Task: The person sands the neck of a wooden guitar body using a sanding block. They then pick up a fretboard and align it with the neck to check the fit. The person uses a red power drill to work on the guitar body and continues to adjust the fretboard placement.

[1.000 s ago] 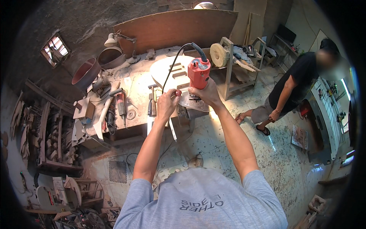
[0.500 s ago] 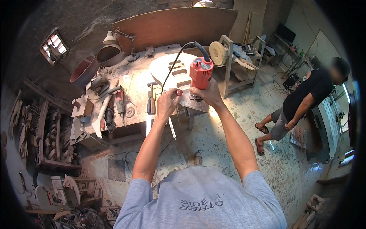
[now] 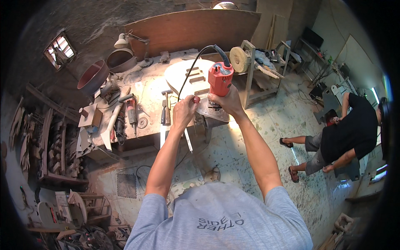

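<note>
Since the red router point(image 3: 220, 79) looks dense and stiff, I judge it heavy and top-laden, best gripped low down, with the round knob point(image 3: 196, 100) for steadying. I see it nearly upright over the near right corner of the table point(image 3: 148, 89), though I cannot tell whether it rests there. The right hand point(image 3: 230, 102) wraps snugly round its lower part; the left hand's point(image 3: 184, 112) fingers curl around the knob, partly hidden.

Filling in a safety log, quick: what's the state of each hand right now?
Left hand: closed, holding the red knob.
Right hand: closed, holding the red router.
</note>
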A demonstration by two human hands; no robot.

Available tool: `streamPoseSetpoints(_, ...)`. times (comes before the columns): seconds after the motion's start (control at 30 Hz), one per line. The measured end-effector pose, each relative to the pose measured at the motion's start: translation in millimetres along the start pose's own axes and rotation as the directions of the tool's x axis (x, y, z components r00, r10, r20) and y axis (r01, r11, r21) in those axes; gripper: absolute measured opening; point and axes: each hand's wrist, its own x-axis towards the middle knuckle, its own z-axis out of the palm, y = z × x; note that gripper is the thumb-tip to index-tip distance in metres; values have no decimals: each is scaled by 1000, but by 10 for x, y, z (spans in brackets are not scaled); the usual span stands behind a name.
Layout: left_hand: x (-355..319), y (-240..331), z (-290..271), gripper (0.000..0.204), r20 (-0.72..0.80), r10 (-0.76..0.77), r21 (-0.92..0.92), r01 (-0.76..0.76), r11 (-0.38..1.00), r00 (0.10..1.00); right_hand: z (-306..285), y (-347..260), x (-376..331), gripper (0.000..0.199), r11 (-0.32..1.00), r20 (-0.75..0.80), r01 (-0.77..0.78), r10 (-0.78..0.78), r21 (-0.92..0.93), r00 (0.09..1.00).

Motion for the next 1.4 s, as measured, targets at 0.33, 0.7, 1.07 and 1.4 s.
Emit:
streamPoseSetpoints(0.33, 203, -181, 97, 29, -62, -4, -46, 1, 999, 998, 79, 61, 212, 49, 999, -42, -44, 45, 21, 998)
streamPoseSetpoints(0.7, 385, -182, 88, 33, 11, -81, -16, 81, 997, 997, 101, 252, 428, 54, 998, -42, -50, 48, -48, 998)
streamPoseSetpoints(1.07, 428, -113, 51, 32, 12, -106, 19, 106, 994, 994, 89, 220, 468, 61, 994, -29, -84, 82, -70, 996)
streamPoseSetpoints(1.4, 460, -174, 121, 31, -31, -64, 4, 64, 998, 998, 94, 338, 521, 58, 996, -31, -67, 65, -65, 997)
